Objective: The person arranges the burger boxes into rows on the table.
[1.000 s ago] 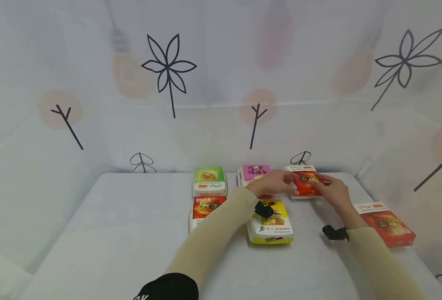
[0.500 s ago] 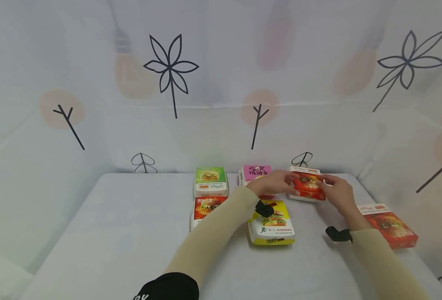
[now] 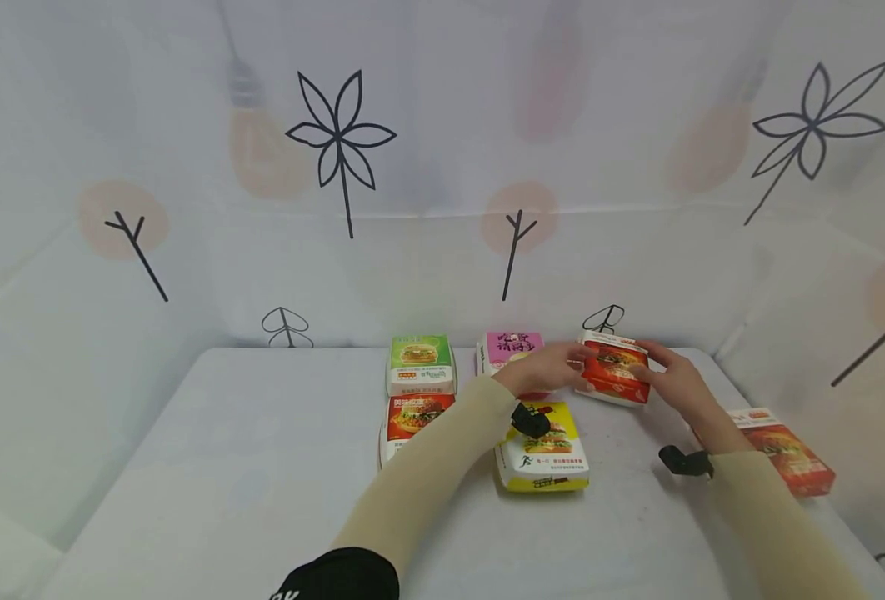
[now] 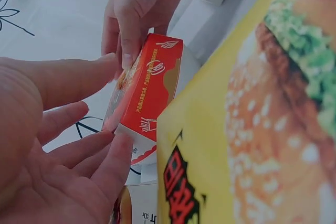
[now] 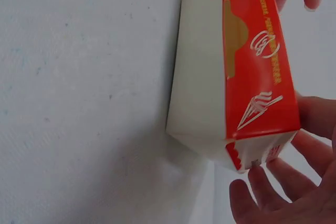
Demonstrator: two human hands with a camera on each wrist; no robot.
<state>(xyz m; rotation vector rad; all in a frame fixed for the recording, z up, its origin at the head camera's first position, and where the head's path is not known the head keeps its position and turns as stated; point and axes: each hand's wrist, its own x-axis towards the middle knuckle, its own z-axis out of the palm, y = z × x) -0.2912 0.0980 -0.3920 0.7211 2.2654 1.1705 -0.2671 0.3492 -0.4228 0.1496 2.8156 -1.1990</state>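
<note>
A red-and-white burger box [image 3: 617,371] lies at the back right of the table, turned slightly askew. At its right end my right hand [image 3: 675,385] has the thumb over the top and bent fingers against the end, seen in the right wrist view [image 5: 294,182]. My left hand [image 3: 547,368] is at its left end, with fingers spread and the thumb held away from the box in the left wrist view [image 4: 68,145]. Beneath the left wrist lies a yellow-and-white burger box [image 3: 543,458]. A pink box [image 3: 510,346] is partly hidden behind the left hand.
Left of the arms, a green burger box [image 3: 420,358] stands behind another red burger box [image 3: 412,417], which the left sleeve partly covers. One more red burger box [image 3: 783,454] lies by the right edge of the white table [image 3: 262,467]. A patterned cloth [image 3: 427,267] hangs behind.
The red box between my hands has shifted slightly right and nearer, and has turned a little. My right hand has moved with it and its wrist has swung right; the left hand has hardly moved.
</note>
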